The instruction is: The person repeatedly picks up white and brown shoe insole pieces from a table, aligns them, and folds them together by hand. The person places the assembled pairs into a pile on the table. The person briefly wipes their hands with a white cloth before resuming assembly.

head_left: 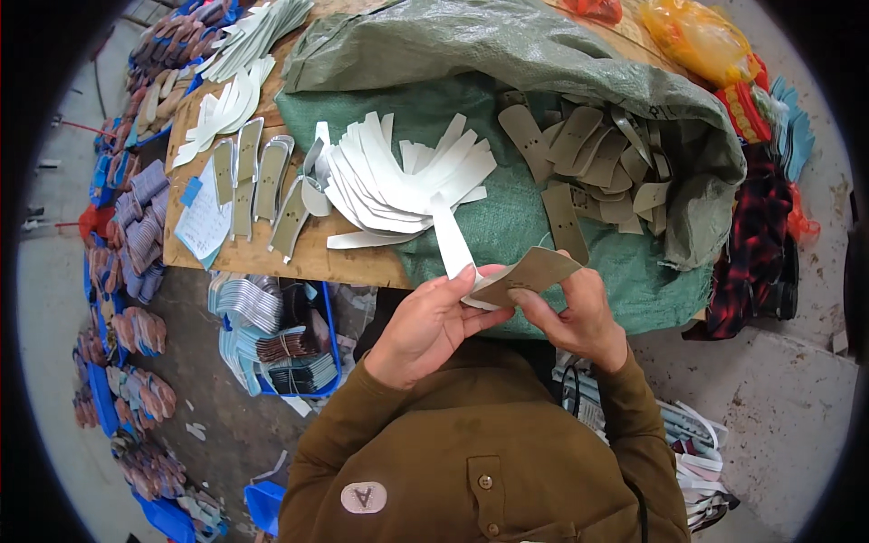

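In front of my chest, my left hand (424, 324) pinches a white strip (451, 240) that curves up from between its thumb and fingers. My right hand (581, 315) grips a tan curved board piece (529, 274), thumb on its face. The board's left end meets the white strip at my left fingertips; whether they are joined there I cannot tell. Just beyond my left hand lies a fanned pile of white curved strips (389, 181). Loose tan board pieces (597, 154) lie in the opening of a green woven sack (489, 41), beyond my right hand.
White-edged tan pieces (270, 181) stand left on the wooden table (317, 258), by a written paper sheet (204, 222). Below the table edge sits a blue crate (335, 348) of bundled pieces. Blue trays line the far left. A dark red checked cloth (756, 222) hangs right.
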The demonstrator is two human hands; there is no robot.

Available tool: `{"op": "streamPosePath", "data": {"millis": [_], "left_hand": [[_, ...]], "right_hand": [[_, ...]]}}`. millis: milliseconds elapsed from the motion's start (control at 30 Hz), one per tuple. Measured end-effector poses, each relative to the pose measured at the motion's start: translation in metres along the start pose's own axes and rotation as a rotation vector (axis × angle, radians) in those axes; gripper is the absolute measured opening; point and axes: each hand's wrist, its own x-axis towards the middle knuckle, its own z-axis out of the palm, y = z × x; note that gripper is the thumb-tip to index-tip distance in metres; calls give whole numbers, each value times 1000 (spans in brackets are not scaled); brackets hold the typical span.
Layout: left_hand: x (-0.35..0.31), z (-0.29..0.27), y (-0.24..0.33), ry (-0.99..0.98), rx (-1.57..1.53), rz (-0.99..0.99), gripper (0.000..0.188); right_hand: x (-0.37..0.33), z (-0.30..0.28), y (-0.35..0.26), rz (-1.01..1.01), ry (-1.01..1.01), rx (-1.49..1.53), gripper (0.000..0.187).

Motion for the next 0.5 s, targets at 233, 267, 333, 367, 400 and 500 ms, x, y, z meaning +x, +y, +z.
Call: {"op": "streamPosePath", "data": {"millis": [233,267,333,367,400,500], "left_hand": [[4,2,-1,-2,10,-14,46],[5,2,-1,1,13,-15,46],[5,2,-1,5,20,-17,46],[6,2,-1,5,26,-21,46],[6,1,-1,5,31,-23,47],[7,5,1,10,42,-15,46]], "right_hand": [[1,-3,4,-77,-22,-43,31],[0,-3,5,-78,-18,-51,31],[-1,-3,5,-82,-11,-67,31],[-1,-3,6,-80,-11,-56,31],[-1,-3,6,-79,-11,-45,31],[1,-3,6,-92,-4,-27,32]]}}
